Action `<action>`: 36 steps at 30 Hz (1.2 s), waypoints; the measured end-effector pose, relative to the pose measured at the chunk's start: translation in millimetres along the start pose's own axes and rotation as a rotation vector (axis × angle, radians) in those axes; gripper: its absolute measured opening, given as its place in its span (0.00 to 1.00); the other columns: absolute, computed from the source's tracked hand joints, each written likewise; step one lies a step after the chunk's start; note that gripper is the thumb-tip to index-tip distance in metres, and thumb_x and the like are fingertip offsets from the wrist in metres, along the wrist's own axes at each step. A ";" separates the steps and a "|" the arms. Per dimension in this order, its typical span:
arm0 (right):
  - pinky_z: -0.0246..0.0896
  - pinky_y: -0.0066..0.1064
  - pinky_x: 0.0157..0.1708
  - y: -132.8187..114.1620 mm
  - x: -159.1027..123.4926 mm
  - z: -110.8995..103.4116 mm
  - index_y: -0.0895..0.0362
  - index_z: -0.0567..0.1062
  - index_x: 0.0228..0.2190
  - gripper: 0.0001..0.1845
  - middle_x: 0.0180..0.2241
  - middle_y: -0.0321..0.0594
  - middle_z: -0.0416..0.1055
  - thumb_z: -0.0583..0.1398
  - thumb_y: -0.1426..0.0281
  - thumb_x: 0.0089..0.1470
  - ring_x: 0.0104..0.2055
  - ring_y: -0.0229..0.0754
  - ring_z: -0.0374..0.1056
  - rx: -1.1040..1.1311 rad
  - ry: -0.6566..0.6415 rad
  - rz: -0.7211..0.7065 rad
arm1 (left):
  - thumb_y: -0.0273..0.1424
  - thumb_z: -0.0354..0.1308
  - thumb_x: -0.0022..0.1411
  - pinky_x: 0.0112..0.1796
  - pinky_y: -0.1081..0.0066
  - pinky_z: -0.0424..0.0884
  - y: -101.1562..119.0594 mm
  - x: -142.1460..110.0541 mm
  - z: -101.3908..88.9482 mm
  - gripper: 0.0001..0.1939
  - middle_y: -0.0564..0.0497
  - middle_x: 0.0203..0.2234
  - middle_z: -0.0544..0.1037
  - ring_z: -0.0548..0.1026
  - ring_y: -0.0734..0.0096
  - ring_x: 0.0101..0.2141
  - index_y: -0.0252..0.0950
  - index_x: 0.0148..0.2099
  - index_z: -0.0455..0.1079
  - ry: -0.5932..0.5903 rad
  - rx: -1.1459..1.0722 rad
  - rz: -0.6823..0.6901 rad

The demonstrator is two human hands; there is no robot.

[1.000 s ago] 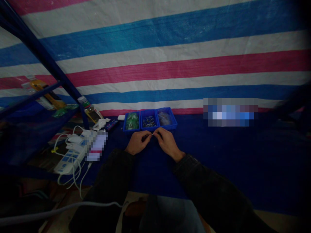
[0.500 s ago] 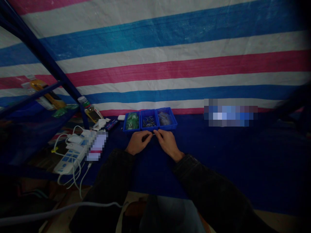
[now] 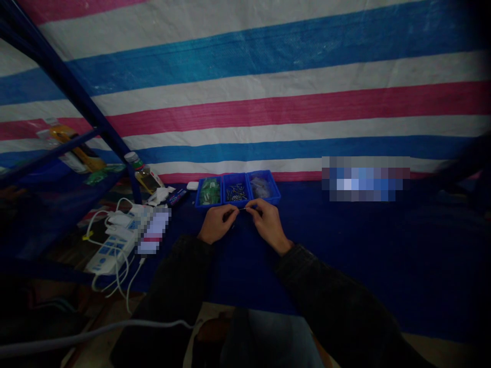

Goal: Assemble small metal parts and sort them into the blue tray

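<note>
**Bare hands pinch slim metal pin beside blue parts trays**

A slim metal pin (image 3: 242, 208) is held up between a person's left hand (image 3: 217, 224) and right hand (image 3: 267, 223), just in front of three blue plastic trays set side by side. Both hands are closed to a narrow pinch, with thumb and forefinger on the piece, the left at one end and the right at the other. The fingers hide part of it, and its exact form is too small to tell. The work in hand appears to be two-handed handling of this single piece, clear of the surface.

The middle tray (image 3: 236, 175) holds a heap of similar slim metal pieces, the left tray (image 3: 209, 179) green packets and the right tray (image 3: 261, 171) clear bags. All stand on a navy sheet (image 3: 345, 255). Further left lie a white power strip (image 3: 109, 255) and a plastic bottle (image 3: 142, 174), beneath a blue steel shelf frame (image 3: 65, 87). A pink, blue and white striped tarpaulin (image 3: 245, 102) hangs behind.
</note>
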State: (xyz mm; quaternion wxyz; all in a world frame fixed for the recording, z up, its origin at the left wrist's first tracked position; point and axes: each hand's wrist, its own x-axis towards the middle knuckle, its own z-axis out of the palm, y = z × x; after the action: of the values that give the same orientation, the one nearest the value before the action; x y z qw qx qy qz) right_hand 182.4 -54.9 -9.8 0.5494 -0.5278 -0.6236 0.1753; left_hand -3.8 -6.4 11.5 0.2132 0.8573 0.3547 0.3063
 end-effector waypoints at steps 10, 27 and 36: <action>0.64 0.33 0.35 4.6 2.5 -4.6 0.55 0.78 0.38 0.08 0.30 0.40 0.76 0.58 0.68 0.61 0.35 0.46 0.72 -0.040 0.018 0.068 | 0.36 0.54 0.71 0.31 0.74 0.64 -1.2 0.5 -2.9 0.13 0.52 0.28 0.79 0.72 0.73 0.26 0.34 0.40 0.77 0.024 0.002 -0.022; 0.63 0.34 0.35 0.9 1.1 -3.6 0.55 0.78 0.35 0.08 0.35 0.40 0.77 0.60 0.65 0.62 0.32 0.43 0.70 -0.110 0.260 0.050 | 0.42 0.63 0.64 0.29 0.74 0.62 -7.5 -0.7 2.7 0.12 0.55 0.23 0.76 0.73 0.73 0.26 0.39 0.41 0.78 -0.159 0.166 -0.054; 0.59 0.45 0.51 15.0 14.0 10.5 0.53 0.80 0.42 0.11 0.44 0.44 0.79 0.58 0.68 0.65 0.46 0.50 0.68 -0.314 0.167 -0.134 | 0.43 0.62 0.64 0.27 0.73 0.59 -14.1 -1.2 -0.6 0.14 0.54 0.24 0.78 0.74 0.71 0.25 0.39 0.33 0.75 -0.220 0.301 -0.146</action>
State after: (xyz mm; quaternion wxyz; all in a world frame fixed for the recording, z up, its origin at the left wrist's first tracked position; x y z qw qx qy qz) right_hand 182.5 -33.5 -18.3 0.5206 -0.5771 -0.6292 -0.0055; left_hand -11.7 2.2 3.3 0.1418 0.8798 0.4322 0.1380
